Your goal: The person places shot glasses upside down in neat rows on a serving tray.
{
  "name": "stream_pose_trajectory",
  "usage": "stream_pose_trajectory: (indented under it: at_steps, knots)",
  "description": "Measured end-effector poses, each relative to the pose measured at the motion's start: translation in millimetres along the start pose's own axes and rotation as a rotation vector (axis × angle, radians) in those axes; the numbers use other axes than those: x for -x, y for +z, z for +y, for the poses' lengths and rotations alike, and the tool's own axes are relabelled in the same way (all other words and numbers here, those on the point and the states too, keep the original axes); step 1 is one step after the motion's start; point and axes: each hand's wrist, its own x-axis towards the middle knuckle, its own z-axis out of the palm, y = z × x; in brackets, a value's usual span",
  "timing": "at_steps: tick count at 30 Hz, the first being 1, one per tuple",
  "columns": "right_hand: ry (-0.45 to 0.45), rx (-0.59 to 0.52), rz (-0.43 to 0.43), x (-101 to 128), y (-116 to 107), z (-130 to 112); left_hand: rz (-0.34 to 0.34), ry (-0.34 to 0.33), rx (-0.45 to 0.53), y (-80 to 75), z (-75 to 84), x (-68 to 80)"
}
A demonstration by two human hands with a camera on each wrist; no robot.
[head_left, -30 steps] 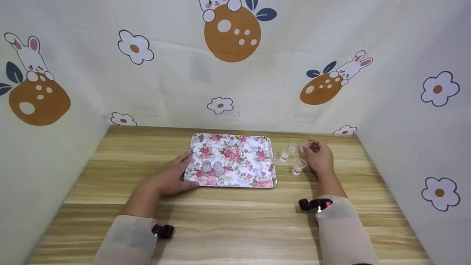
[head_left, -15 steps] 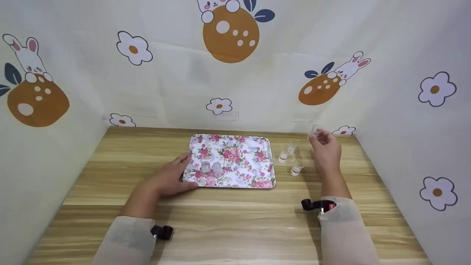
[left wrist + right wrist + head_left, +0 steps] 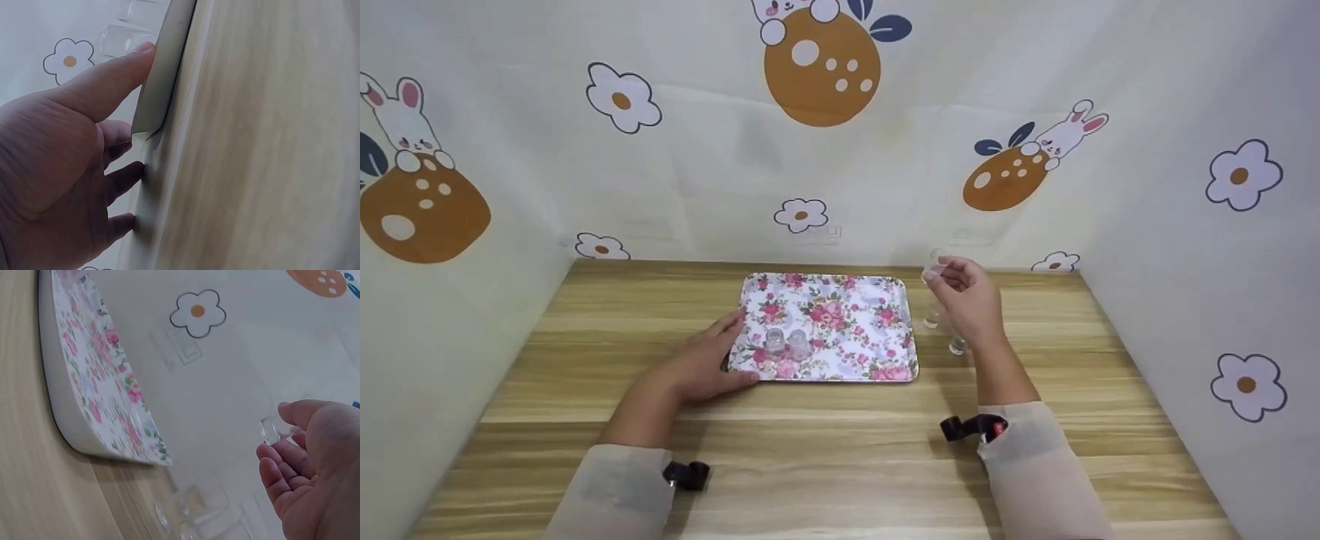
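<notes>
Right hand: pinches a small clear glass at its fingertips, raised above the table near the floral tray's far right corner.
Left hand: fingers relaxed, thumb on the tray's near left rim.
Handling: likely light, rigid, slick, breakable; best gripped round the side wall.
Nearby: two glasses on the tray; others beside it, probably two.

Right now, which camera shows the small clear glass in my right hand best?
The right wrist view: the glass sits close up, pinched in the right hand. The head view shows it tiny and faint; the left wrist view misses it.
</notes>
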Motion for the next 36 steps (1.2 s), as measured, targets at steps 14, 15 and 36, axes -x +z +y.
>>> stream_pose_trajectory:
  at_steps: [14, 15, 36]
  knots:
    - [-0.077, -0.013, -0.204, 36.2, 76.9, -34.1, 0.012, 0.015, -0.021, -2.6, 1.5, 3.2]
    - [-0.080, -0.019, -0.213, 37.8, 80.7, -35.4, 0.012, 0.014, -0.021, -2.5, 1.7, 3.3]
    - [-0.128, 0.001, -0.335, 48.0, 99.4, -33.2, 0.002, -0.005, 0.005, -1.4, 4.2, 2.9]
